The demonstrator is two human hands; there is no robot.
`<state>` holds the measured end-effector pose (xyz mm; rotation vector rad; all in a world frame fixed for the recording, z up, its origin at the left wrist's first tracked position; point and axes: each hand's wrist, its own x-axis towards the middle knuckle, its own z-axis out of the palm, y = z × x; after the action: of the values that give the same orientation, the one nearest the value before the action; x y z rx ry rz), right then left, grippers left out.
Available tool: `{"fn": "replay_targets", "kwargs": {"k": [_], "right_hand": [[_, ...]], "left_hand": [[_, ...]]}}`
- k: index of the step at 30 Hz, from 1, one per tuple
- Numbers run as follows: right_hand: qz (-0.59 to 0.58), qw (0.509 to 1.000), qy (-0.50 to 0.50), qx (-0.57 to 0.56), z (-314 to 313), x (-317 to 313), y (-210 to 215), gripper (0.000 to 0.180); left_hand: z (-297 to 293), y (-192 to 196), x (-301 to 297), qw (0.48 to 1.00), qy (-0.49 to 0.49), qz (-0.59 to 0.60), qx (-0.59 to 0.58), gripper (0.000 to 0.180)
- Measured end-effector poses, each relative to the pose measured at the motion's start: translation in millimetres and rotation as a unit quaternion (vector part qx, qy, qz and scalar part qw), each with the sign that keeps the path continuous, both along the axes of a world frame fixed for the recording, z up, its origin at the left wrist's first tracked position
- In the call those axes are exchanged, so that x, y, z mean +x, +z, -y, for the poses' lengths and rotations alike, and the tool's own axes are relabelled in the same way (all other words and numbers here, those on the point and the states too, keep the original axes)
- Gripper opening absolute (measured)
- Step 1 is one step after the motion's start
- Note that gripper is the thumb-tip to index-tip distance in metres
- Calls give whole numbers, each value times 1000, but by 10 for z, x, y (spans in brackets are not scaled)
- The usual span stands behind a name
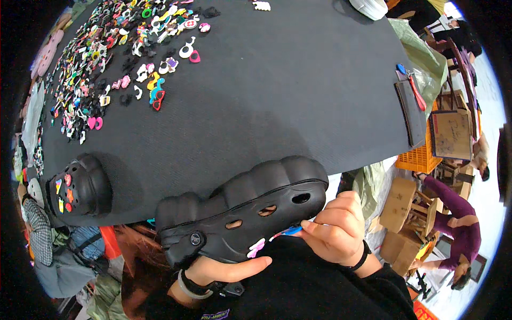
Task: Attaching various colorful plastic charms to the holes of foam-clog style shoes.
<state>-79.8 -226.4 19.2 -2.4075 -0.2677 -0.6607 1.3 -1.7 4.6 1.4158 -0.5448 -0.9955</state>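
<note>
A thick-soled black clog (pixel 250 197) is held on its side in front of my body. My left hand (pixel 226 270) grips it from below near the heel strap; the thumb shows, while the other fingers are hidden behind the shoe. My right hand (pixel 337 228) pinches a small blue charm (pixel 292 231) against the clog's upper, near the toe. Whether the charm sits in a hole cannot be seen. Closer to my left thumb, a pink and white charm (pixel 256 247) is on the upper. The matching black clog (pixel 81 185) stands at the table's left, with several colourful charms on it.
A large pile of mixed charms (pixel 101 58) spreads over the far left of the dark table (pixel 256 101). A dark flat case (pixel 409 114) lies at the right edge, by an orange crate (pixel 421 154) and cardboard boxes (pixel 397 205). Other people sit at both sides.
</note>
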Motion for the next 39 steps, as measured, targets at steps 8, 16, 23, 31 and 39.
{"fn": "replay_targets", "kwargs": {"k": [8, 16, 23, 31, 39], "right_hand": [[-73, 988, 50, 129, 87, -128, 9, 30], [-158, 971, 56, 170, 86, -120, 89, 24], [-209, 923, -17, 322, -67, -157, 87, 19], [-214, 940, -34, 264, -103, -115, 164, 21], [-223, 952, -55, 202, -106, 9, 299, 21]], "left_hand": [[-3, 15, -38, 999, 10, -31, 6, 62], [-29, -26, -1, 999, -14, -24, 17, 57], [-11, 86, 3, 999, 2, 18, 30, 62], [13, 74, 37, 1000, -15, 9, 9, 62], [-1, 6, 22, 1000, -20, 8, 1, 63]]}}
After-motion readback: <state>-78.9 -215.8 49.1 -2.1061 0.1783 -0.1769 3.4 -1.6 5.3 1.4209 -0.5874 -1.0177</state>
